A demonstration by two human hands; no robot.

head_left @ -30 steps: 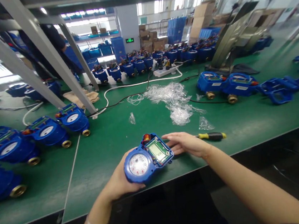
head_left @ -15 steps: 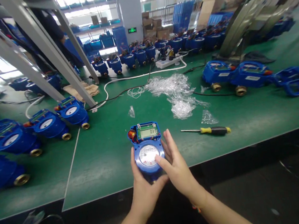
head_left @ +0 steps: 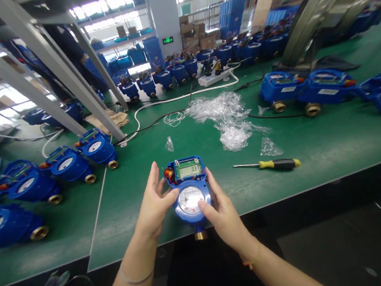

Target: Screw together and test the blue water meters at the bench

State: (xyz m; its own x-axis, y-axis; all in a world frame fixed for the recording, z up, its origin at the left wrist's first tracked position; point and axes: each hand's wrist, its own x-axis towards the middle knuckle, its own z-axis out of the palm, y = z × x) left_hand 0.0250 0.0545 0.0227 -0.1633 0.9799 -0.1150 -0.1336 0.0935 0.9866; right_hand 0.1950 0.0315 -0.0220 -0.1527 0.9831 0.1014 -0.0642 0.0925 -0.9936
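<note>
A blue water meter (head_left: 196, 216) is between my two hands near the table's front edge. Its upper box shows a circuit board and an LCD (head_left: 189, 170) reading 0.3; below is a round dial with number wheels. My right hand (head_left: 224, 212) grips the right side, thumb over the dial's lower right. On the other side my left hand (head_left: 154, 204) has its thumb on the upper left rim of the dial and its fingers extended beside the box, partly hidden. The brass end at the bottom of the meter points towards me.
A yellow-black screwdriver (head_left: 277, 164) lies to the right. Crumpled clear plastic bags (head_left: 232, 133) are behind the meter. More blue meters (head_left: 30, 184) stand at left, at right (head_left: 324, 88) and along the back. A white power strip (head_left: 214, 79), cables and grey frame posts (head_left: 99, 80) stand beyond.
My left hand has shifted from under the meter's lower end up to its left side, uncovering the brass end. My right hand keeps its hold. The view has shifted slightly.
</note>
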